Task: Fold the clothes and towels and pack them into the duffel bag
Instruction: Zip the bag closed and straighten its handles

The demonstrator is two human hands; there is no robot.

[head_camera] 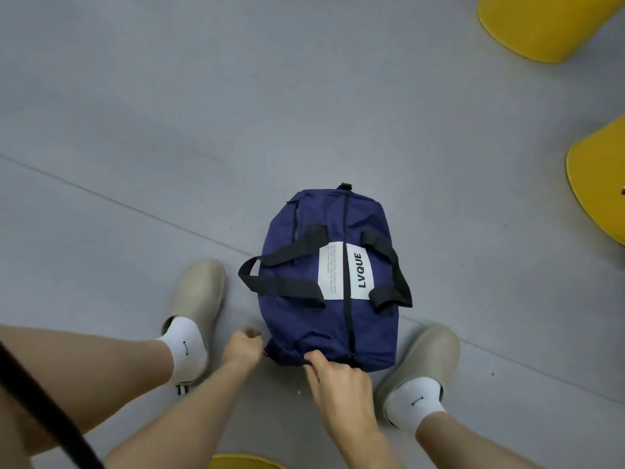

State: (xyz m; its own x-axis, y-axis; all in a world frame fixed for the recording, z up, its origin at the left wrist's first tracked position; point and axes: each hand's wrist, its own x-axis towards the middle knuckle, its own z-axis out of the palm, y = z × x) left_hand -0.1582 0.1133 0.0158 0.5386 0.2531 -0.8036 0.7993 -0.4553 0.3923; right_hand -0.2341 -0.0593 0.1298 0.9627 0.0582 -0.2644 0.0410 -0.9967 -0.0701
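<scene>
Grey floor (169, 113), between beige left clog (199, 292) and right clog (429, 353): navy duffel bag (338, 214), zipped, black handles (280, 286) flopped sideways. Near end pinched by right hand (338, 377); left hand (241, 346) curled at near-left corner, grip unclear. Yellow seats (541, 25) at right edge

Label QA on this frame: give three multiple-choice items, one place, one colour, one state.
1. The navy fabric duffel bag lies: A on a yellow chair; B on the grey floor between the left beige clog and right beige clog; C on a table.
2. Its webbing carry straps are: A black; B yellow; C white.
3. Its top zip is: A wide open; B closed; C missing.
Key: 1B, floor shows around it, with a clog on each side; 2A, both loops are black; 3B, no gap shows along it.
</scene>
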